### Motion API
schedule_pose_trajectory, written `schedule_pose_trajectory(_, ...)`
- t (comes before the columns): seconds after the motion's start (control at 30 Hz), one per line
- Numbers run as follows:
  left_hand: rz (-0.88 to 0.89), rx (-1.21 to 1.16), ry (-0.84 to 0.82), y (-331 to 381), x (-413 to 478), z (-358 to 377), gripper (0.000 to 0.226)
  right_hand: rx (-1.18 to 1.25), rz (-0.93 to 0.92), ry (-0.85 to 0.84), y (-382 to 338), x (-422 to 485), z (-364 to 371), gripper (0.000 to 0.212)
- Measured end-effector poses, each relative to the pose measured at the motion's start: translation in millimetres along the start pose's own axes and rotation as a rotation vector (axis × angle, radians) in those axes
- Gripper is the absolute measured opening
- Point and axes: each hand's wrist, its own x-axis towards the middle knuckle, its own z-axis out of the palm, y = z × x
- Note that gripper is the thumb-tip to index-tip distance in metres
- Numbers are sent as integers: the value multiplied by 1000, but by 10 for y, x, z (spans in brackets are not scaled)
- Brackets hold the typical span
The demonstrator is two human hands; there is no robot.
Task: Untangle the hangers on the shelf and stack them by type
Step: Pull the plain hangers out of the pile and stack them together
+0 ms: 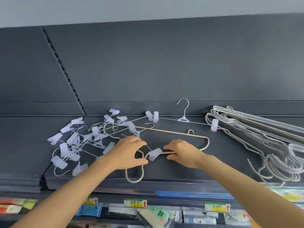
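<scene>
Left hand (130, 152), right hand (182, 153) pinch beige coated-wire hanger (172, 132). Likely light, springy, snag-prone; best held near neck, beside translucent plastic clip (154, 154).

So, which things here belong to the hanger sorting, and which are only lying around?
Job:
- clip hanger tangle
- beige hanger, gripped by left hand and right hand
- lone clip hanger
- grey hanger stack
- shelf

Lying about:
- price labels
- packets below the shelf
</scene>
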Motion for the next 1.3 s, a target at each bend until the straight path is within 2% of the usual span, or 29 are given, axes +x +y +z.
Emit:
schedule_pose_trajectory(0.17,-14,-26,15,-182,-67,0,64,-43,41,-20,-16,129,52,11)
schedule_pose_trajectory(0.3,-31,-106,56,-291,-116,-27,60,-26,87,-8,39,89,3,16)
schedule_pose_trajectory(0.37,-48,-138,78,-341,-146,-55,56,41,96,51,69,28,-85,15)
schedule_pose_trajectory(0.47,-59,-156,121,-370,-165,-101,51,119,46,209,88,-46,-268,2)
schedule_pose_trajectory(0.57,-70,-145,170,-349,-140,-152,54,141,63,325,118,-82,-440,12)
schedule_pose_trajectory(0.77,-74,-122,261,-279,-39,-297,59,270,109,415,123,-147,-770,16)
schedule_pose_trajectory(0.93,-101,-137,229,-275,21,-395,67,308,140,460,95,-154,-1008,23)
schedule_pose_trajectory(1.1,-99,-150,217,-260,45,-423,65,267,168,414,77,-117,-1107,23)
schedule_pose_trajectory(1.3,-137,-273,135,-224,120,-502,79,162,130,373,-24,-62,-1255,21)
